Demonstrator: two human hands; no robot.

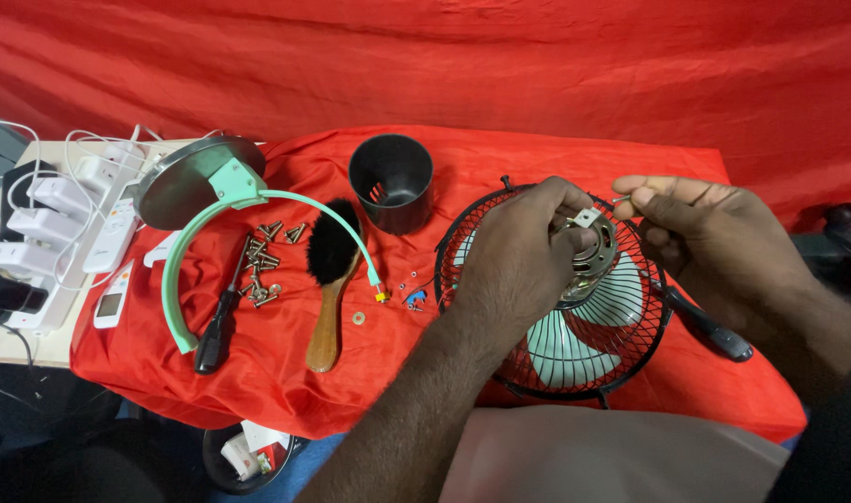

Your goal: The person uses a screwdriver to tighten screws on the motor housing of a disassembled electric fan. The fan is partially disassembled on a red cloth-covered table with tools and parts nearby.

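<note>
Nearest the camera, the left hand (523, 247) reaches in over the fan cage (548, 307), a black wire guard lying on the red cloth (286, 373) that covers the bench, with pale green blades showing through its bars. The fingers of this hand are clamped on the round metal motor (591, 250) that sits at the middle of the cage. Just to the right, the right hand (700, 224) hovers beside the motor, its fingers pinched together on a small screw (621, 198). A black-handled tool (714, 333) lies under that hand at the cage's right edge.

Left of the cage lie a few tiny parts, one blue (415, 298), and a washer (358, 319). Farther left are a wooden-handled brush (330, 279), a heap of screws (265, 265), a screwdriver (221, 321) and a mint-green curved bracket (188, 279) joined to a round metal base (188, 177).

Behind the brush stands a black cup-shaped housing (391, 182). At the far left edge, white chargers and cables (58, 210) crowd the bench.
</note>
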